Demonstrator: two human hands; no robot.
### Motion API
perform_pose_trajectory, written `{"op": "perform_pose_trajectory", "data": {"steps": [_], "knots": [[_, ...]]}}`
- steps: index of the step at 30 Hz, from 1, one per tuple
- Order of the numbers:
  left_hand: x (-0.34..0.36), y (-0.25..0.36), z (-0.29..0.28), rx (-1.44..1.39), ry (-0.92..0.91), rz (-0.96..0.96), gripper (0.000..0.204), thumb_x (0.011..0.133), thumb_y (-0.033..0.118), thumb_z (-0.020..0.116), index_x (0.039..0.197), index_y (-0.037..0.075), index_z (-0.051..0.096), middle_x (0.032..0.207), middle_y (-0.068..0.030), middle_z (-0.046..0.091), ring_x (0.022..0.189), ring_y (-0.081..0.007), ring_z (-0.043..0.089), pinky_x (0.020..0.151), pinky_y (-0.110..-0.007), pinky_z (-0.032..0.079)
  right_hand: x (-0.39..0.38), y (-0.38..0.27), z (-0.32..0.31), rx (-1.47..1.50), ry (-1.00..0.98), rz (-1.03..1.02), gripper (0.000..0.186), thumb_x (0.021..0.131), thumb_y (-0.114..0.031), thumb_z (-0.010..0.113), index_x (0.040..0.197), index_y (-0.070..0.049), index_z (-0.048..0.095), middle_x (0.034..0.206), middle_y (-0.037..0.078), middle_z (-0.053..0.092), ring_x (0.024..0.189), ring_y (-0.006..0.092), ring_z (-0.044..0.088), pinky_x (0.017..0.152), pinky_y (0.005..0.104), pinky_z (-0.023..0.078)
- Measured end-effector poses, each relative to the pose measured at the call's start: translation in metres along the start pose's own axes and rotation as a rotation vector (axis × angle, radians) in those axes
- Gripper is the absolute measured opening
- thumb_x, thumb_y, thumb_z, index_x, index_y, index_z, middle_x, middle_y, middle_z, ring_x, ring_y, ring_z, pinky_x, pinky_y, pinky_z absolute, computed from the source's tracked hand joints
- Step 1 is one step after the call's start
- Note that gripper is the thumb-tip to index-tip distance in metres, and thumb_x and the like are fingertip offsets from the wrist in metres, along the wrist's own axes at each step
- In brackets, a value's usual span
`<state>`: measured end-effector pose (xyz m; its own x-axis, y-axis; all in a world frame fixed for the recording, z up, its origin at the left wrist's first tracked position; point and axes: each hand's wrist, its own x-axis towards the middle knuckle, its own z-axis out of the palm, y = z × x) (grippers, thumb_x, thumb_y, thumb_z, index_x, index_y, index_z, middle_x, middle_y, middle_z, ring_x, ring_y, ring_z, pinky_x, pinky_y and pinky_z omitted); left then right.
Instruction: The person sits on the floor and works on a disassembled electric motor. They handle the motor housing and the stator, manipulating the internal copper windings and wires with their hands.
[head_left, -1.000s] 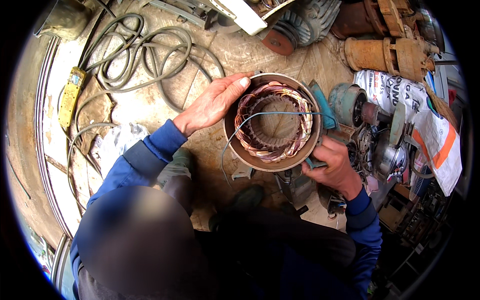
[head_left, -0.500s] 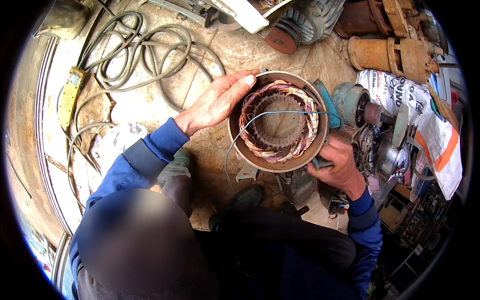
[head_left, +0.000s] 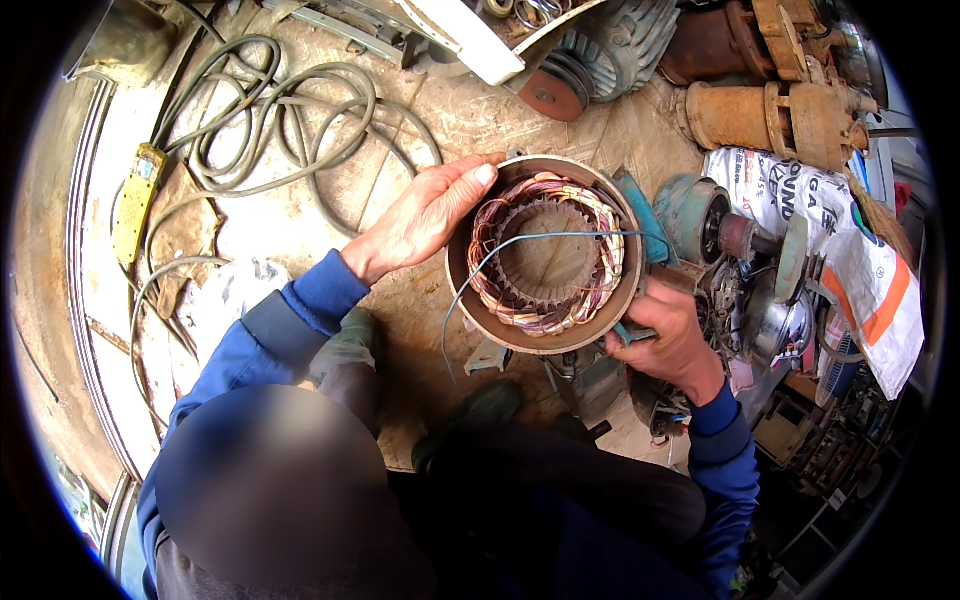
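Both my hands hold up a round electric motor housing [head_left: 540,342], its open end toward me. Inside sits a ring of copper windings [head_left: 597,290], laced around a toothed core with an open middle. A thin blue-grey wire [head_left: 560,236] runs across the opening, and its loose end hangs past the left rim. My left hand [head_left: 420,215] is closed on the housing's upper left side, thumb along the rim. At the lower right, my right hand [head_left: 672,335] grips the housing near a teal-painted part; its fingertips are partly hidden.
Coiled grey cable [head_left: 265,110] and a yellow control box [head_left: 138,200] lie on the left. Rusty motors [head_left: 740,115] stand at the far right. Nearer are a teal-grey machine part [head_left: 690,215] and a white-and-orange sack [head_left: 880,300]. A grinding disc [head_left: 552,95] is at the back. My shoes [head_left: 495,400] are below.
The whole view has shifted slightly, so the housing and the things around it appear a little lower and to the left. Both hands keep the same grip.
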<state>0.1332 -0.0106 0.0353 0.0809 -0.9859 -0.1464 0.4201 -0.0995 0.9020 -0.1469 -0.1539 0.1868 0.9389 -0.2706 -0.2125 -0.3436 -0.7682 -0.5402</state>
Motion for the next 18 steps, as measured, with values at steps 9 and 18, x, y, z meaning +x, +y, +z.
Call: {"op": "perform_pose_trajectory", "data": {"steps": [9,18], "knots": [[0.000,-0.009,-0.001,0.059,0.009,0.032,0.062,0.116,0.045,0.046,0.154,-0.004,0.051,0.137,-0.0099,0.068,0.124,-0.0155,0.061,0.110,-0.032,0.048,-0.003,0.003,-0.001,0.013,0.000,0.019,0.029,0.066,-0.008,0.091,0.076,-0.002,0.064,0.082,0.012,0.055,0.074,0.0330,0.061,0.064,0.0423,0.052],[0.004,0.003,-0.007,-0.083,-0.050,-0.067,0.059,0.116,0.041,0.048,0.152,-0.005,0.054,0.135,-0.0071,0.069,0.124,-0.0128,0.059,0.111,-0.030,0.047,0.003,-0.001,0.001,0.032,0.021,0.024,0.029,0.068,-0.008,0.091,0.074,-0.002,0.063,0.081,0.011,0.054,0.072,0.0318,0.059,0.062,0.0417,0.050]]}}
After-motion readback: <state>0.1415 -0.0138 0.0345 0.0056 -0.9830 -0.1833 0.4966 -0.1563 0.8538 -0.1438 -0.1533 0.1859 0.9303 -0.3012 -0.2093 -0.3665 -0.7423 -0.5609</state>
